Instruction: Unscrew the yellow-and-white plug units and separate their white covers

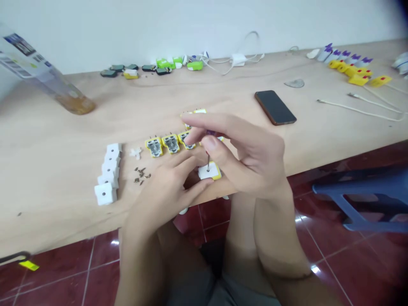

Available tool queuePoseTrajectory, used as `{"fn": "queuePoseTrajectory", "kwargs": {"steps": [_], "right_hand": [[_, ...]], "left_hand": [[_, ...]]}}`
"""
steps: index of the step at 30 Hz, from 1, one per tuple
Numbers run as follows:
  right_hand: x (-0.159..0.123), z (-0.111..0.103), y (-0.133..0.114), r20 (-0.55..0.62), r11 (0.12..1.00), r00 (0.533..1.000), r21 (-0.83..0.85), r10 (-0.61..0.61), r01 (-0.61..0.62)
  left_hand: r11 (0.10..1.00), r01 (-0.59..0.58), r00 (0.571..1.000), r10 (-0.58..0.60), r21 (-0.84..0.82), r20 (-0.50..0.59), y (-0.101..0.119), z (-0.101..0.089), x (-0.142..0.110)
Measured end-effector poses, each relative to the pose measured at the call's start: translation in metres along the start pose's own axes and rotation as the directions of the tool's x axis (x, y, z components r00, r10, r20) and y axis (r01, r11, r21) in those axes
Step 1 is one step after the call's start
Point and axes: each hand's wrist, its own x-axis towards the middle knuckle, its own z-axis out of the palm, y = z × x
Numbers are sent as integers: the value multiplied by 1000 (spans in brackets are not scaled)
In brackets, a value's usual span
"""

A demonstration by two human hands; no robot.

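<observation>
My left hand (165, 182) grips a white block with a yellow frame (207, 172) on the tabletop near the table's front edge. My right hand (247, 151) holds a small screwdriver (208, 161) with a purple handle, mostly hidden by my fingers. Its thin metal shaft stands in a hole in the block's white face. Left of my hands lies a row of yellow-framed parts with grey metal centres (170, 143), partly covered by my right fingers. Several small screws (141, 175) and white cubes with holes (108, 174) lie further left.
A black phone (275, 107) lies on the wooden table (63, 140) beyond my hands. A glass jar (75, 104) stands far left, with dark and green modules (134, 70) along the back. Yellow-and-purple parts (350, 66) and white cables (360, 108) lie right. A blue stool (360, 197) stands on the red floor.
</observation>
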Motion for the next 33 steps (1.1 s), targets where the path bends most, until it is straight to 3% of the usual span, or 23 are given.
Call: {"fn": "queuePoseTrajectory", "kwargs": {"steps": [4,10,17,25,33], "right_hand": [[0,2,5,-24,996,996,28,-85,86],[-2,3,1,-5,997,1000,75,16,-15],[-1,-5,4,-43,985,999,-171,-9,1],[-9,-2,17,-102,992,995,-129,-18,5],[-10,-2,15,-64,994,998,-108,-14,7]], "left_hand": [[1000,-4,1000,4,16,-17,-1,1,0],[1000,3,1000,-3,4,6,1,0,0],[1000,8,1000,-8,8,0,1,0,0],[1000,25,1000,-25,10,5,0,1,-2],[1000,13,1000,-13,-19,-1,-1,1,-2]]}}
